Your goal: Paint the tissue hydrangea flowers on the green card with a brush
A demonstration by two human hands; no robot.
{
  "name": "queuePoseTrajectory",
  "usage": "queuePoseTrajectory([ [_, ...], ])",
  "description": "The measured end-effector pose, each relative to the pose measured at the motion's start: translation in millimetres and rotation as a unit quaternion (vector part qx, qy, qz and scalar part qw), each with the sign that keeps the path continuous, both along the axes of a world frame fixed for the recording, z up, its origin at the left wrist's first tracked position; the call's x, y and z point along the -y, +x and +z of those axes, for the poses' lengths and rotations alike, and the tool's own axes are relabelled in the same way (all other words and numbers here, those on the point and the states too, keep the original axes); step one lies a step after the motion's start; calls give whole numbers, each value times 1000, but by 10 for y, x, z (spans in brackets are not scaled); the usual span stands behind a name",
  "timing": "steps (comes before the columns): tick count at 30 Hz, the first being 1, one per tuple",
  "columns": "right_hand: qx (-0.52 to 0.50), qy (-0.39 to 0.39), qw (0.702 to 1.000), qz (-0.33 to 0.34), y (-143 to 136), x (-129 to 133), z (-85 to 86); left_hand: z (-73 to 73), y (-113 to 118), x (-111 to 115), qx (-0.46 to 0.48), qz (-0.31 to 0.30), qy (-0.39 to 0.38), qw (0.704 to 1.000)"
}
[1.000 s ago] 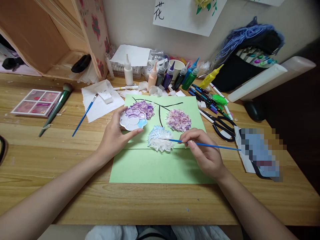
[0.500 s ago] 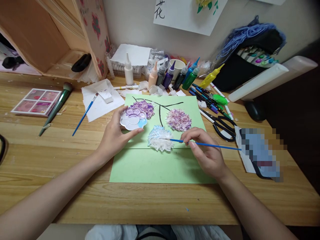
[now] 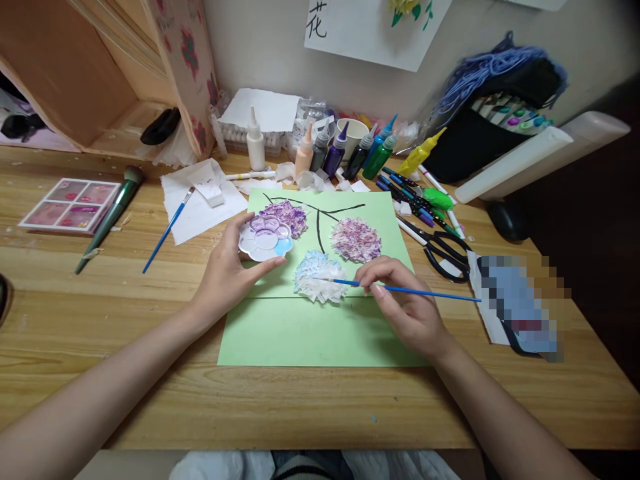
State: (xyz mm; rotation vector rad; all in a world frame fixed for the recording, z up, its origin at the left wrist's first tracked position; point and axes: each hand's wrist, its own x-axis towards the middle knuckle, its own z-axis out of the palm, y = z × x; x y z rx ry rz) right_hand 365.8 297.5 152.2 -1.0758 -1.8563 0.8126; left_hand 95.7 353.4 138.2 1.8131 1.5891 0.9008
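My left hand (image 3: pixel 233 260) grips a white flower-shaped paint palette (image 3: pixel 265 239) by its edge, with purple and light blue paint in its wells. In my right hand (image 3: pixel 400 293) is a thin blue paintbrush (image 3: pixel 425 291), held like a pen. Its tip lies on a ruffled white tissue-paper flower (image 3: pixel 323 283) tinted light blue on its upper left. That flower sits on a green sheet of paper (image 3: pixel 320 333) with black drawn stems. Two purple-tinted paper flowers, one at the right (image 3: pixel 357 240) and one partly behind the palette (image 3: pixel 290 219), are on the same sheet.
Paint bottles (image 3: pixel 333 157) and a paper cup (image 3: pixel 351 137) stand behind the sheet. To the right lie black scissors (image 3: pixel 445 257), several pens (image 3: pixel 413 197) and a blurred-out object (image 3: pixel 520 307). Leftward are another blue brush (image 3: pixel 167 230) on a tissue (image 3: pixel 185 177) and a large green brush (image 3: pixel 110 217).
The brush tip and my right hand have shifted slightly left over the white and blue flower. My left hand keeps the palette in nearly the same place.
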Motion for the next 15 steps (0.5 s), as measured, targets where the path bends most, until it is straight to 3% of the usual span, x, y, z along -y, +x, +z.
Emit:
queuePoseTrajectory([
  [12, 73, 50, 996, 26, -26, -3, 57, -12, -4, -3, -3, -6, 10, 1000],
  [15, 53, 56, 997, 6, -17, 2, 63, 5, -2, -1, 0, -5, 0, 1000],
])
